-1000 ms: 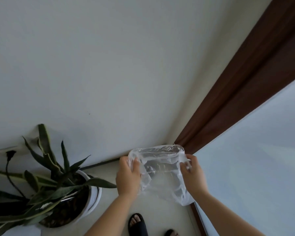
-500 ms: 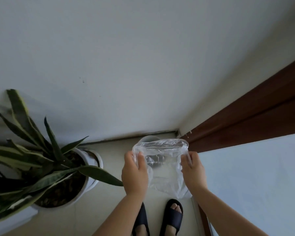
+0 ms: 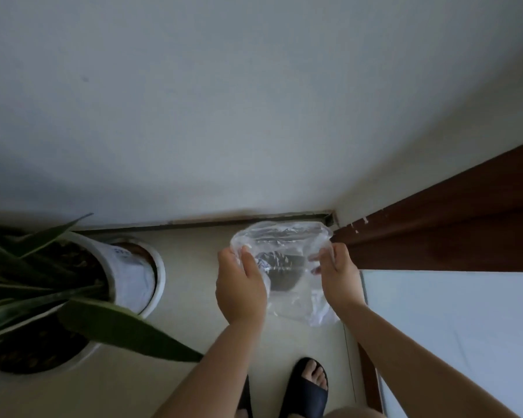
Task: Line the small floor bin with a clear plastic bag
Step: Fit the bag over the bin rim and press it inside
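Note:
A clear plastic bag [image 3: 287, 242] is held spread between both hands, above the floor corner. My left hand [image 3: 239, 288] pinches its left edge and my right hand [image 3: 338, 276] pinches its right edge, so the mouth gapes upward. Through the plastic a dark round opening shows, the small floor bin [image 3: 284, 273], directly under the bag; its outline is mostly veiled by the film.
A white pot [image 3: 127, 276] with long green leaves stands on the floor at the left. The wall skirting [image 3: 194, 226] runs behind. A brown door frame [image 3: 435, 236] and a pale door panel [image 3: 450, 327] close off the right. My feet in black sandals [image 3: 308, 387] stand below.
The view has tilted further down, so more floor and the dark bin opening now show behind the bag. Both hands keep the same hold on the bag's edges.

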